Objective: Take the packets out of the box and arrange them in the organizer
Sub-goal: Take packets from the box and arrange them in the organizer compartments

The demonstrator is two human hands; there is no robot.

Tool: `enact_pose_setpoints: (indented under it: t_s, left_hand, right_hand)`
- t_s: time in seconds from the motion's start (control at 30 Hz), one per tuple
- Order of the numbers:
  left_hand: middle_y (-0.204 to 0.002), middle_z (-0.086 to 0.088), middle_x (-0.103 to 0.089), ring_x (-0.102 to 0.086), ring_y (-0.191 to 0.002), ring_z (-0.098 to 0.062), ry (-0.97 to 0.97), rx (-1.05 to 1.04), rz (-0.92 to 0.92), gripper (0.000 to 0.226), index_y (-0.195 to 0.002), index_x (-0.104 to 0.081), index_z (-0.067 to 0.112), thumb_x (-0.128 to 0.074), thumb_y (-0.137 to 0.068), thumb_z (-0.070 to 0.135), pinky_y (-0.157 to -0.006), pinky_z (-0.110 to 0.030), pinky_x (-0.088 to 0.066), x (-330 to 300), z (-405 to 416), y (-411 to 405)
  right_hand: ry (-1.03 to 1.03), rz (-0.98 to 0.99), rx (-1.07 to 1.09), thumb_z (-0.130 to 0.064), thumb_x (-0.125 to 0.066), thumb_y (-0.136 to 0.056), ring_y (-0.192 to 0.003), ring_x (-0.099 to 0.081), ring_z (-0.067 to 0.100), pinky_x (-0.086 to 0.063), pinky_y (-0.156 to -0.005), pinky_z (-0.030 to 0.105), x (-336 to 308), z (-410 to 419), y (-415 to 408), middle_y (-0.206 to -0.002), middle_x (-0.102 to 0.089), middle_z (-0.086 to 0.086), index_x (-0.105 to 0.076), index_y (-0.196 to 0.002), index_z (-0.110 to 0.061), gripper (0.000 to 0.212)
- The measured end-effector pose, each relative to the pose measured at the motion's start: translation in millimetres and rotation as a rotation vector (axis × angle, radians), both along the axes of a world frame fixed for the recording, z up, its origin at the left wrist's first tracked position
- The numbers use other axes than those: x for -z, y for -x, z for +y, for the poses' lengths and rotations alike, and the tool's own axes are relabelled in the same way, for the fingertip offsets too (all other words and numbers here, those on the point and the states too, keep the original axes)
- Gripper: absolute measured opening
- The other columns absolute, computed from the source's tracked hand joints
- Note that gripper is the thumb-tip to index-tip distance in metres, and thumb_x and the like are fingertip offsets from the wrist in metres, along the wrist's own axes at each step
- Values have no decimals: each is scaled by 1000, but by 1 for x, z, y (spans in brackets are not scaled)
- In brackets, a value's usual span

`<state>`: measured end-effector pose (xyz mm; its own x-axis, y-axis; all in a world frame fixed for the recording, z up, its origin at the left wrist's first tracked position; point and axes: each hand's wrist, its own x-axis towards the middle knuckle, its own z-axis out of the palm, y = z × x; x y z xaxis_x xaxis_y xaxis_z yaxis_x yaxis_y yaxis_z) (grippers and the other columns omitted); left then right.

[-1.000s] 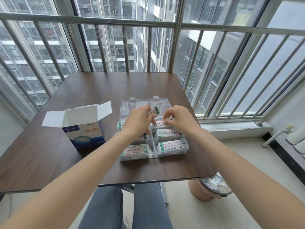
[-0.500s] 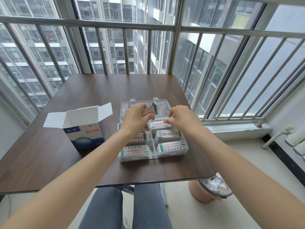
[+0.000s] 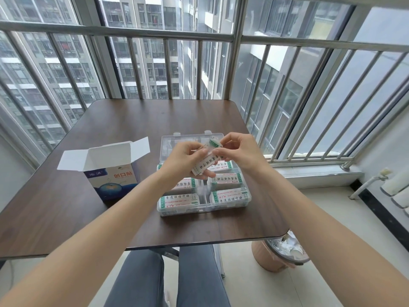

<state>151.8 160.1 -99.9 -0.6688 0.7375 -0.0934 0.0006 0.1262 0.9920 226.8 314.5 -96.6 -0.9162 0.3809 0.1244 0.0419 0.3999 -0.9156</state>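
Observation:
A clear plastic organizer (image 3: 247,201) lies on the brown table (image 3: 137,120), its lid open toward the window. Several white packets with green ends fill its compartments, such as the front left packet (image 3: 178,200). Above the organizer my left hand (image 3: 183,160) grips a small stack of packets (image 3: 204,163), tilted up to the right. My right hand (image 3: 239,151) pinches the stack's upper end. The blue and white box (image 3: 112,180) stands to the left with its flaps open.
The table's front edge runs just before my knees. A bin (image 3: 280,255) with white rubbish stands on the floor under the table's right corner. Window bars enclose the far and right sides.
My left hand has lifted the packets higher above the organizer. My right hand has left the back right compartment and taken hold of the stack's upper end.

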Motion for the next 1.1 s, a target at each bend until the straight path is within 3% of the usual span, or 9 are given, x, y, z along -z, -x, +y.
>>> enact_pose_setpoints:
  t_s: [0.2,0.4,0.57,0.77,0.87,0.93,0.97,1.1]
  left_hand:
    - [-90,-17,-69,-71,-64,-25,-61,-88,-23,26,-107,-62,0,-69,-82,8,-49,-31,-57,-1,0,2]
    - [-95,-9,-69,-70,-77,-19,-87,-129,10,30,-106,-63,6,-73,-77,8,-56,-28,-56,5,3,3]
    - [-96,-6,-67,-66,-88,-23,-37,-133,71,29,-97,-63,17,-74,-75,2,-71,-35,-57,10,6,8]
    - [-93,-6,-68,-68,-81,-19,-20,-160,95,36,-104,-63,8,-78,-71,2,-64,-26,-58,8,6,8]
    - [-94,-6,-68,-68,-81,-16,-37,-150,95,26,-103,-63,10,-72,-79,9,-63,-25,-57,7,7,6]
    - [-89,-3,-68,-67,-76,-11,-52,-145,69,11,-100,-64,12,-58,-92,16,-60,-24,-57,4,8,3]
    - [-88,-2,-67,-66,-74,-10,-48,-144,56,15,-99,-65,12,-51,-96,19,-60,-24,-57,3,9,3]
    - [-86,-4,-67,-64,-70,-10,-9,-139,56,21,-105,-65,7,-47,-98,16,-57,-24,-57,3,9,3]
  right_hand:
    - [86,-8,-24,-11,-76,-76,-67,-64,9,-49,-55,16,-3,-3,-6,-81,-71,5,-64,-92,-6,21]
    - [100,38,10,-6,-75,-76,-56,-60,1,-42,-49,10,-2,-5,-7,-72,-67,4,-63,-83,-17,19]
    - [95,34,31,-5,-75,-76,-63,-62,6,-47,-55,13,-1,-3,-8,-76,-68,3,-63,-90,-17,22]
    - [171,44,-2,3,-73,-76,-66,-68,6,-51,-61,15,-1,-2,-10,-80,-70,5,-63,-95,-8,24]
    - [176,47,32,5,-72,-75,-64,-68,6,-50,-58,15,0,0,-9,-79,-70,5,-63,-92,-7,23]
    - [181,52,47,6,-72,-75,-61,-67,4,-48,-55,13,1,0,-8,-78,-69,6,-63,-94,-4,23]
    - [180,52,51,6,-72,-75,-61,-67,5,-49,-56,13,2,0,-8,-79,-69,7,-64,-94,-3,23]
    - [164,46,60,1,-75,-74,-72,-68,18,-57,-73,31,8,1,-7,-83,-71,12,-66,-93,-7,22]
